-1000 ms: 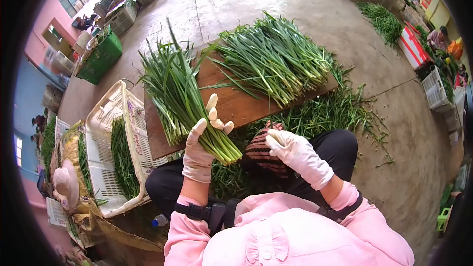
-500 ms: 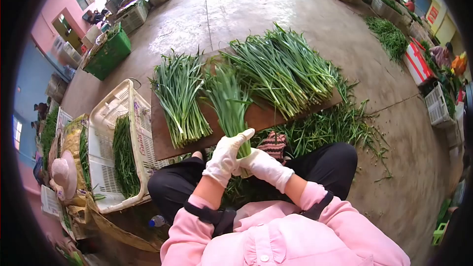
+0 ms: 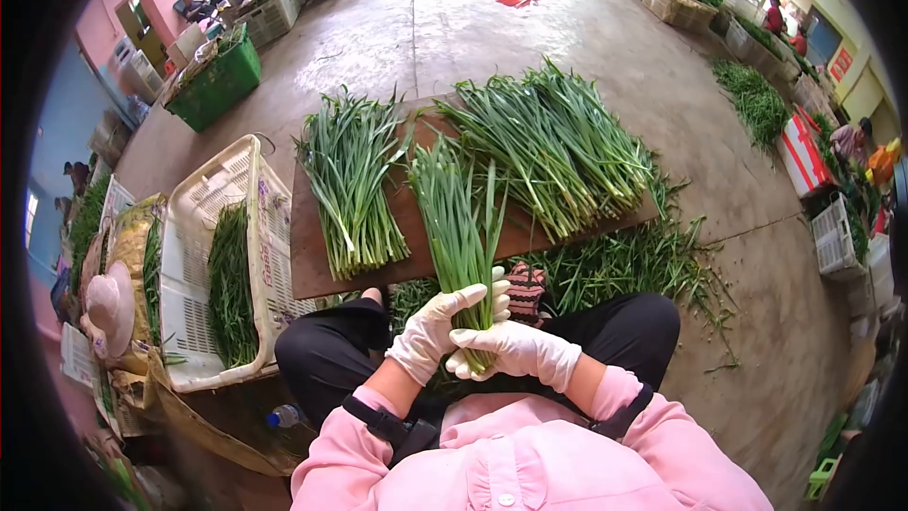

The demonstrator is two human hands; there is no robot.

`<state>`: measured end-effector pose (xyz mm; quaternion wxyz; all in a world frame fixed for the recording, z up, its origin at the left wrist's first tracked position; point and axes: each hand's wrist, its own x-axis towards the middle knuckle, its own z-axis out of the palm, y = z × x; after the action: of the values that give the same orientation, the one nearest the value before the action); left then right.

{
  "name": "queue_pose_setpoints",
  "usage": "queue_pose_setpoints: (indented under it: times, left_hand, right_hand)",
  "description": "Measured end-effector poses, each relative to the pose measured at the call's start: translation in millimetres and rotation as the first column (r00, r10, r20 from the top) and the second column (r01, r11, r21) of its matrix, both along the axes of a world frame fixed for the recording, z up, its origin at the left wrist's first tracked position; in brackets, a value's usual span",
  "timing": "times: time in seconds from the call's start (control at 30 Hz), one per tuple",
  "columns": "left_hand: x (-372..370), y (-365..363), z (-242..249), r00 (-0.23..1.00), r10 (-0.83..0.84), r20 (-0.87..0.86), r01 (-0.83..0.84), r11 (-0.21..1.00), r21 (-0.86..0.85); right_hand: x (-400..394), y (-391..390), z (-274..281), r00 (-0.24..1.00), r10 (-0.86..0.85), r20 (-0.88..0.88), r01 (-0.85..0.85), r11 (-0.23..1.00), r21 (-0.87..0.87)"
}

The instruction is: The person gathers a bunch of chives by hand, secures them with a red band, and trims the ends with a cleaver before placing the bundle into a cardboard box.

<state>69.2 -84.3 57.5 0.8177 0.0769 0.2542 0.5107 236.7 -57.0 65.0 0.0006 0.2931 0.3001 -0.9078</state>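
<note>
A bunch of garlic chives [image 3: 454, 227], long flat green leaves with paler stalk ends, stands tilted between my two white-gloved hands. My left hand [image 3: 433, 331] wraps the lower stalks from the left. Around the bottom of the same bunch, my right hand [image 3: 515, 348] closes from the right, its thumb across the stalks. The leaf tips lean out over a low brown board [image 3: 416, 218]. On that board lie a smaller pile of chives [image 3: 355, 189] at left and a larger pile [image 3: 558, 151] at right.
A white plastic crate [image 3: 184, 322] holding greens stands at my left, near a pink hat [image 3: 111, 308] and a bottle [image 3: 284, 416]. Loose leaves [image 3: 634, 270] litter the floor right of the board. A green bin [image 3: 218, 90] stands farther off. Other people sit at the far edges.
The bunch has come slightly lower and more upright, its leaves now sharp rather than blurred. My right hand has turned, its thumb now in front of the stalks. The view has shifted slightly.
</note>
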Motion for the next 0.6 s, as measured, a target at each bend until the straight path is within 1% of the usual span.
queue_pose_setpoints:
  times: [0.03,0.07,0.1,0.13,0.2,0.23,0.27,0.3,0.33,0.37,0.4,0.43,0.47,0.5,0.53,0.6]
  left_hand:
    - [1.0,-0.9,3.7,1.0,0.007,-0.026,-0.006,0.999,0.032]
    - [0.8,-1.2,5.7,0.998,0.018,-0.052,-0.015,0.998,0.065]
    - [-2.0,0.8,-4.3,1.0,0.011,-0.014,-0.01,0.997,0.077]
    - [-7.2,0.9,-3.8,0.999,0.031,-0.011,-0.03,0.996,0.082]
    - [-20.5,2.0,-1.6,0.995,-0.035,-0.09,0.045,0.993,0.11]
    - [-15.6,1.8,8.1,0.992,-0.002,-0.128,0.029,0.977,0.21]
    - [-17.5,4.7,-0.2,0.985,-0.046,-0.169,0.085,0.969,0.23]
    - [-14.0,5.9,2.9,0.971,-0.048,-0.235,0.102,0.969,0.226]
    - [-8.0,7.7,9.0,0.953,-0.051,-0.299,0.121,0.968,0.219]
    - [-4.6,14.3,17.6,0.937,-0.095,-0.337,0.188,0.948,0.257]
    - [-3.9,23.1,19.8,0.849,-0.091,-0.52,0.274,0.918,0.286]
    - [-9.1,34.3,34.8,0.69,0.019,-0.724,0.325,0.885,0.332]
    - [-17.5,47.7,50.3,0.481,0.139,-0.866,0.39,0.85,0.354]
    - [-32.1,61.5,50.3,0.424,0.166,-0.89,0.387,0.855,0.344]
    - [-48.0,74.3,48.5,0.369,0.188,-0.91,0.388,0.859,0.335]
    - [-70.9,92.9,67.0,0.333,0.132,-0.934,0.431,0.859,0.276]
  right_hand:
    - [1.6,1.5,10.9,1.0,0.008,0.005,-0.008,1.0,0.003]
    - [5.0,6.6,24.8,0.991,0.085,0.105,-0.093,0.993,0.074]
    - [9.0,12.6,32.3,0.965,0.157,0.208,-0.188,0.973,0.136]
    - [18.4,21.3,31.8,0.953,0.146,0.266,-0.208,0.952,0.223]
    - [40.1,60.5,-18.1,0.998,0.065,-0.022,-0.058,0.966,0.254]
    - [35.7,74.8,-16.6,0.993,0.082,0.081,-0.113,0.836,0.536]
    - [29.2,87.8,-15.4,0.983,0.062,0.174,-0.174,0.624,0.762]
    - [24.0,96.6,-38.9,0.994,0.033,-0.107,0.056,0.688,0.724]
    - [3.8,74.6,38.0,0.952,-0.183,-0.247,0.283,0.835,0.472]
    - [-5.2,81.8,45.9,0.954,-0.235,-0.186,0.295,0.854,0.429]
    - [-14.1,89.6,52.2,0.951,-0.284,-0.123,0.309,0.869,0.386]
    - [-28.4,95.4,65.2,0.939,-0.293,-0.182,0.344,0.827,0.445]
    - [-43.6,101.9,78.6,0.922,-0.302,-0.241,0.384,0.779,0.495]
    - [-56.2,115.5,88.1,0.938,-0.277,-0.21,0.347,0.722,0.598]
    - [-69.0,119.7,99.6,0.891,-0.356,-0.282,0.454,0.687,0.568]
    - [-88.5,130.0,112.6,0.885,-0.386,-0.26,0.441,0.517,0.734]
